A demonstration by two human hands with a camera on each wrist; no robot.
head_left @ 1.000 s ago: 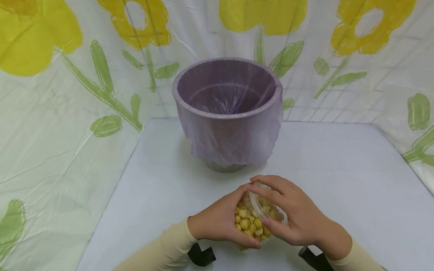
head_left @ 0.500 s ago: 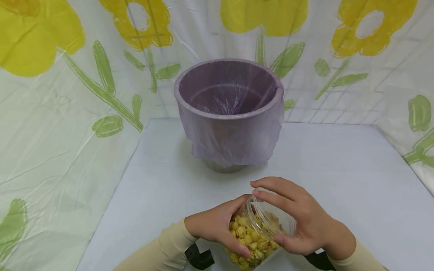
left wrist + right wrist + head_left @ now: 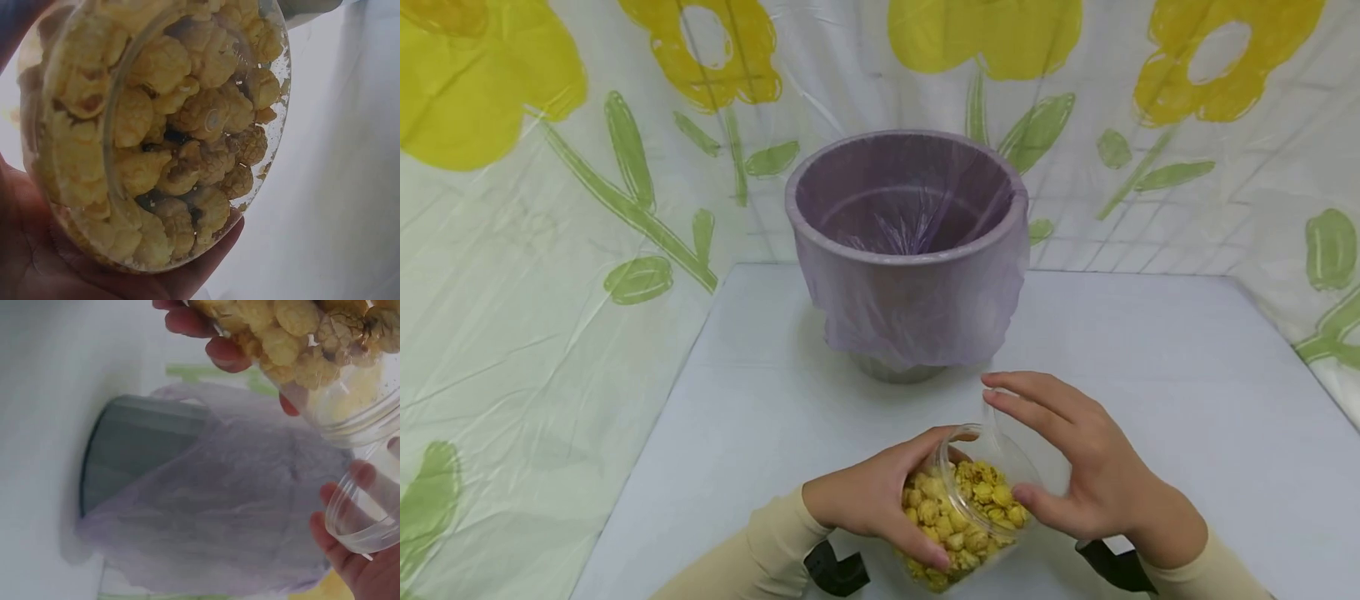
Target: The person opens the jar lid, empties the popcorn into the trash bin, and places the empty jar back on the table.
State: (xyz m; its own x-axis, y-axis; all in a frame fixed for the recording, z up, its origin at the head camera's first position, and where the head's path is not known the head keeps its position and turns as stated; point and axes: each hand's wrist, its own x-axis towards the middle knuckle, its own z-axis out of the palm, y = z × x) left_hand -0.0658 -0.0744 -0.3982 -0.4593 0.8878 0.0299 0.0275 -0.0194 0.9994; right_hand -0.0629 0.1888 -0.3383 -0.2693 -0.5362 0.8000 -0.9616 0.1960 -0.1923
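A clear plastic jar (image 3: pixel 951 521) full of yellow popcorn tilts to the right over the near part of the table. My left hand (image 3: pixel 876 500) grips it from the left side, thumb across the front; in the left wrist view, popcorn (image 3: pixel 181 125) presses against the jar's clear wall. To the right, my right hand (image 3: pixel 1093 471) holds a clear round lid (image 3: pixel 365 540) between thumb and fingers. In the right wrist view a gap shows between the lid and the jar's threaded mouth (image 3: pixel 365 419), which is uncovered.
Behind the hands stands a round bin (image 3: pixel 917 258) lined with a thin purple plastic bag (image 3: pixel 917 312) folded over its rim. It stands on a white table (image 3: pixel 1150 350). A flower-printed plastic sheet (image 3: pixel 850 75) hangs behind and at the sides.
The lid has come off the jar, and my right hand has moved it to the right. The jar in my left hand has moved slightly nearer, its mouth now uncovered.
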